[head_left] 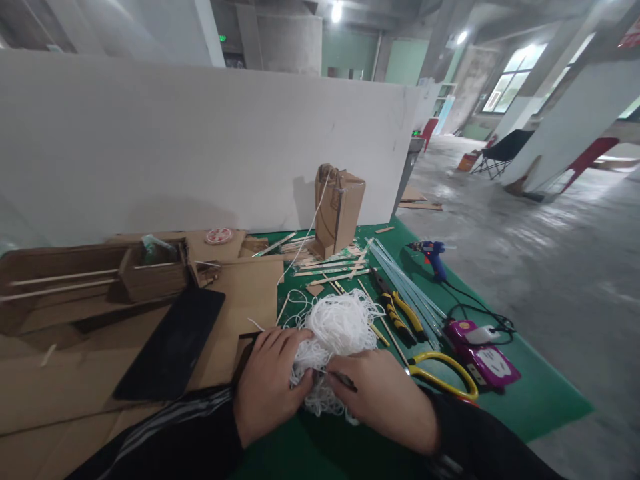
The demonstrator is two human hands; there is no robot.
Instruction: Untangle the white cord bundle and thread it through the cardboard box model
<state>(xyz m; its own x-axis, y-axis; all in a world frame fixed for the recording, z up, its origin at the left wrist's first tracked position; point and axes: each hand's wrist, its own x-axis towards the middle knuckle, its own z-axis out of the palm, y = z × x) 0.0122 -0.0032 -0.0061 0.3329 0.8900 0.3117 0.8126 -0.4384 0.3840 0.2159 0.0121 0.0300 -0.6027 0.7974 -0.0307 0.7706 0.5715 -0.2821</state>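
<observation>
A tangled bundle of white string (345, 323) lies at the near middle of the green table. My left hand (273, 377) curls round the bundle's left side, thumb pressed into the strands. From the right, my right hand (383, 393) pinches a strand at the bundle's near side, close to the left thumb. Loose loops trail off behind the left fingers. Beyond the bundle stands a cardboard box model (340, 210), with a white cord hanging from its top. My right fingertips are partly hidden by the hand itself.
Pliers (397, 310), yellow-handled scissors (447, 370), glue sticks (407, 283), a blue glue gun (433, 257) and a purple power strip (483, 357) lie to the right. Thin wooden sticks (327, 267) are scattered behind. At left are a black tablet-like slab (173, 347) and a cardboard tray (65, 267).
</observation>
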